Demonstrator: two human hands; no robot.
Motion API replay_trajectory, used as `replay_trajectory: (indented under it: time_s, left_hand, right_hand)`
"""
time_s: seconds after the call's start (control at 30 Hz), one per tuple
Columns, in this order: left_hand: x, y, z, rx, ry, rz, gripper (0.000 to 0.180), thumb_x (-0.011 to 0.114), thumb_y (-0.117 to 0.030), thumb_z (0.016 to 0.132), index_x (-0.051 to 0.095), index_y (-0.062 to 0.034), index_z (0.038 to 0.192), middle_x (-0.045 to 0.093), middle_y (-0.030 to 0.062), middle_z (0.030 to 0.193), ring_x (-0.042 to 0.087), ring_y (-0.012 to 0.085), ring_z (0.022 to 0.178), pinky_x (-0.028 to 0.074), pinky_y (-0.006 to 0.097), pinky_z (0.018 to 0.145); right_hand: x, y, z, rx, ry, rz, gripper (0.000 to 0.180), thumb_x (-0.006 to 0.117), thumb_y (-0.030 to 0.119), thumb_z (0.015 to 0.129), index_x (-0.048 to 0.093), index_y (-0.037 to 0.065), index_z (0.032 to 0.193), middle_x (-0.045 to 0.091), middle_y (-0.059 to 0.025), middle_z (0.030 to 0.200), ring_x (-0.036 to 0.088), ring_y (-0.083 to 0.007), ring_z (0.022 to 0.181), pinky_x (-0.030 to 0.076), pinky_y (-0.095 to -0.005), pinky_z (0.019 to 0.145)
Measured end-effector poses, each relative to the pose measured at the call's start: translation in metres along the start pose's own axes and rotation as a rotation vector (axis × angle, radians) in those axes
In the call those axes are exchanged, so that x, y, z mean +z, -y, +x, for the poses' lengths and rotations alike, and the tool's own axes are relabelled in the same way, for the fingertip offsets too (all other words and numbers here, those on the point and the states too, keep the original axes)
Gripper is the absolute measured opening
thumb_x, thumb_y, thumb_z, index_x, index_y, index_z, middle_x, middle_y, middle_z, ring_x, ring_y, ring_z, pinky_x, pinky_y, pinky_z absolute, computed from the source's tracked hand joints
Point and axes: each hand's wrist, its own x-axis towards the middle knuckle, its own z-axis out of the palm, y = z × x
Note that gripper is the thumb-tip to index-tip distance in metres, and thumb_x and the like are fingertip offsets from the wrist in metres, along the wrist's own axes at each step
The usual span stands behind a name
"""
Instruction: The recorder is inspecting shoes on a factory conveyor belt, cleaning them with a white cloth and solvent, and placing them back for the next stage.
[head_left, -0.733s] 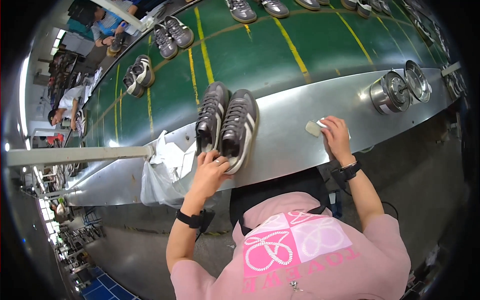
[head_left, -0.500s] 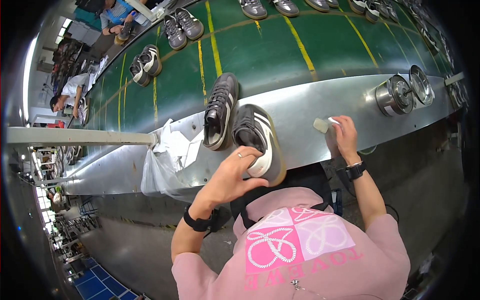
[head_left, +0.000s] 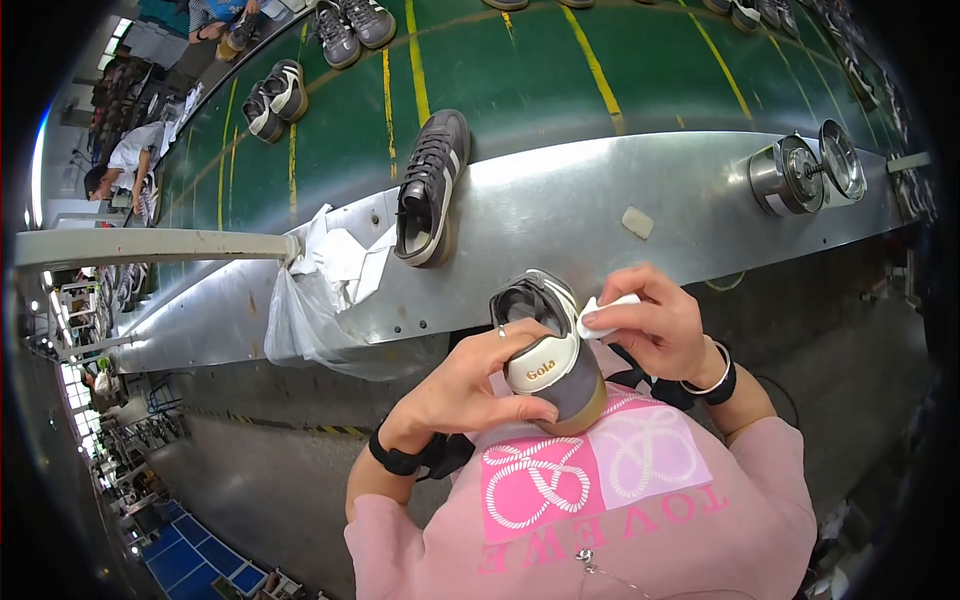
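Note:
Close to my chest, my left hand (head_left: pixel 497 385) grips a dark grey sneaker (head_left: pixel 575 385) by its heel, the thumb low on the heel and the fingers over the collar. The shoe has white stripes, a white heel tab and a gum-coloured sole. My right hand (head_left: pixel 660 320) pinches a small white cloth (head_left: pixel 608 315) against the side of the shoe, near its stripes. A matching sneaker (head_left: pixel 432 185) rests at the metal ledge's edge, partly over the green belt. On the ledge lies a pale, flat block (head_left: pixel 637 223), apart from both hands.
A metal ledge (head_left: pixel 560 190) runs along the green belt (head_left: pixel 520 90), which carries more sneaker pairs (head_left: pixel 275 102). A metal pot with its lid raised (head_left: pixel 790 175) stands at right. White paper and a plastic bag (head_left: pixel 330 270) hang at left beside a pale bar (head_left: pixel 150 248). Other people work far left.
My left hand has lifted the sneaker off the ledge and drawn it toward my chest. My right hand has brought the white cloth from beside the pale block to the shoe.

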Motion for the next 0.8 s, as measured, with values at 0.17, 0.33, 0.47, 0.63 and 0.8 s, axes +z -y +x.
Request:
replay_trajectory:
  time_s: [0.17, 0.33, 0.47, 0.63, 0.8]
  left_hand:
    - [-0.012, 0.005, 0.01, 0.114, 0.07, 0.024, 0.059, 0.087, -0.026, 0.076, 0.06, 0.0003, 0.121, 0.064, 0.0115, 0.115, 0.064, 0.0279, 0.101, 0.05, 0.035, 0.088]
    - [-0.017, 0.007, 0.008, 0.113, 0.141, 0.056, 0.058, 0.086, -0.027, 0.076, 0.059, 0.0004, 0.12, 0.064, 0.0116, 0.109, 0.064, 0.0311, 0.095, 0.051, 0.037, 0.081]
    - [-0.016, 0.007, 0.006, 0.033, 0.136, 0.016, 0.063, 0.09, -0.027, 0.073, 0.061, 0.0006, 0.122, 0.065, 0.0103, 0.117, 0.064, 0.0246, 0.102, 0.049, 0.036, 0.086]
    - [-0.011, 0.007, 0.015, 0.174, 0.073, 0.028, 0.057, 0.085, -0.028, 0.078, 0.058, -0.0008, 0.121, 0.063, 0.0097, 0.106, 0.063, 0.027, 0.092, 0.05, 0.035, 0.079]
    - [-0.019, 0.005, 0.008, 0.041, 0.118, 0.052, 0.059, 0.085, -0.028, 0.078, 0.058, -0.0019, 0.124, 0.063, 0.0091, 0.11, 0.063, 0.0257, 0.094, 0.05, 0.034, 0.08]
  right_hand:
    - [0.015, 0.018, 0.022, -0.259, 0.064, -0.066, 0.037, 0.079, 0.001, 0.072, 0.075, 0.006, 0.109, 0.06, -0.0106, 0.106, 0.065, -0.0225, 0.082, 0.055, -0.0313, 0.068]
    - [0.009, 0.018, 0.035, -0.327, 0.223, -0.121, 0.035, 0.077, -0.001, 0.072, 0.074, 0.003, 0.107, 0.062, -0.0102, 0.101, 0.066, -0.0221, 0.075, 0.054, -0.031, 0.064]
    - [0.002, 0.018, 0.036, -0.22, 0.25, -0.04, 0.027, 0.072, 0.004, 0.078, 0.072, 0.004, 0.105, 0.064, -0.0099, 0.098, 0.065, -0.0244, 0.074, 0.053, -0.0325, 0.062]
    - [0.001, 0.014, 0.043, -0.267, 0.358, -0.042, 0.026, 0.072, 0.006, 0.08, 0.072, 0.006, 0.105, 0.066, -0.0101, 0.101, 0.066, -0.0259, 0.081, 0.054, -0.0343, 0.064]
    - [-0.001, 0.008, 0.052, -0.287, 0.194, -0.088, 0.025, 0.073, 0.001, 0.075, 0.071, 0.004, 0.1, 0.066, -0.0089, 0.093, 0.068, -0.0232, 0.078, 0.056, -0.0315, 0.065]
